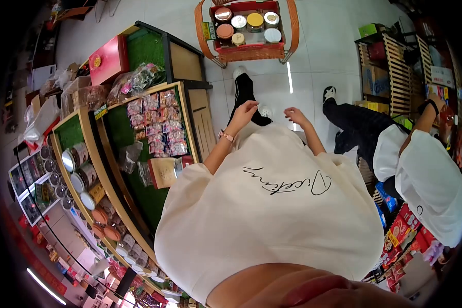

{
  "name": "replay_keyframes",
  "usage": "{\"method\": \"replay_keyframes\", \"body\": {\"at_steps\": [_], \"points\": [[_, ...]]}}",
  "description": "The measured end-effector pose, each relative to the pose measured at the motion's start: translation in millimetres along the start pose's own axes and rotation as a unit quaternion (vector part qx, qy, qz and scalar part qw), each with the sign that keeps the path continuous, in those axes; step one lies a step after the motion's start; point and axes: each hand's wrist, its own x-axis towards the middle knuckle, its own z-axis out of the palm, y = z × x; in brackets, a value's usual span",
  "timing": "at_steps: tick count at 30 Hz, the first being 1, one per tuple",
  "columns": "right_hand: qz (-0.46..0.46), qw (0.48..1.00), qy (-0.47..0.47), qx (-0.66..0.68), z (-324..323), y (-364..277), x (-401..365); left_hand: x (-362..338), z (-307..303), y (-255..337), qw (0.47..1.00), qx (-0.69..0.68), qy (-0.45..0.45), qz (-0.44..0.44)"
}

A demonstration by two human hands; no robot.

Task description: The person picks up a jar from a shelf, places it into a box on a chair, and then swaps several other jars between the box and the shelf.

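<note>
My left hand (245, 112), with a watch on its wrist, is held out in front of my cream shirt with its fingers loosely stretched. My right hand (294, 116) hangs a little apart from it, fingers slightly bent and nothing seen in them. Ahead on the tiled floor stands a red woven basket (251, 54) with tall orange-brown handles. Inside it are several jars with white, yellow and pinkish lids, such as a yellow-lidded jar (255, 21). Neither hand touches the basket. To the left of my left hand is a wooden display stand (190, 123).
Small pink snack packets (156, 123) lie on the stand's green lining, with a red box (109, 60) farther up. Rows of lidded jars (82, 179) fill the lower left shelf. At right, a person in a white top (428, 179) reaches toward slatted wooden shelves (397, 72).
</note>
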Motion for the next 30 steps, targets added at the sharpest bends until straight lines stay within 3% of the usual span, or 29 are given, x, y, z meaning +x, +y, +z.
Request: {"method": "replay_keyframes", "body": {"at_steps": [8, 9, 13, 17, 21, 24, 25, 26, 28, 30], "points": [[-0.005, 0.999, 0.028, 0.04, -26.0, -48.1, 96.5, 139.7, -88.4, 33.4, 0.996, 0.085, -0.002, -0.013], [0.031, 0.999, 0.032, 0.026, -32.3, -89.5, 85.6, 159.7, -99.6, 35.4, 0.995, 0.097, 0.008, 0.017], [-0.037, 0.997, 0.005, -0.067, -42.7, -117.9, 174.1, 232.0, -139.1, 36.3, 0.982, 0.184, 0.031, -0.008], [-0.06, 0.981, 0.085, -0.163, -42.0, -187.5, 231.0, 289.5, -149.5, 16.7, 0.91, 0.415, 0.02, -0.007], [-0.097, 0.979, 0.088, -0.157, -20.3, -249.8, 287.9, 347.5, -150.2, -8.4, 0.879, 0.462, 0.035, 0.113], [-0.075, 0.974, 0.074, -0.198, -5.2, -289.4, 320.9, 386.6, -154.1, -39.1, 0.783, 0.578, 0.014, 0.228], [-0.079, 0.986, 0.053, -0.136, -0.7, -296.4, 331.1, 395.1, -156.3, -40.3, 0.766, 0.607, -0.014, 0.214], [-0.087, 0.987, 0.062, -0.123, 3.5, -299.7, 337.4, 400.8, -158.6, -42.3, 0.789, 0.583, -0.054, 0.187], [-0.04, 0.985, 0.086, -0.146, 6.5, -310.6, 343.2, 413.1, -163.6, -43.4, 0.808, 0.544, -0.05, 0.221], [-0.154, 0.976, 0.111, -0.105, 9.5, -306.7, 352.4, 420.2, -166.8, -49.1, 0.849, 0.486, -0.089, 0.188]]}}
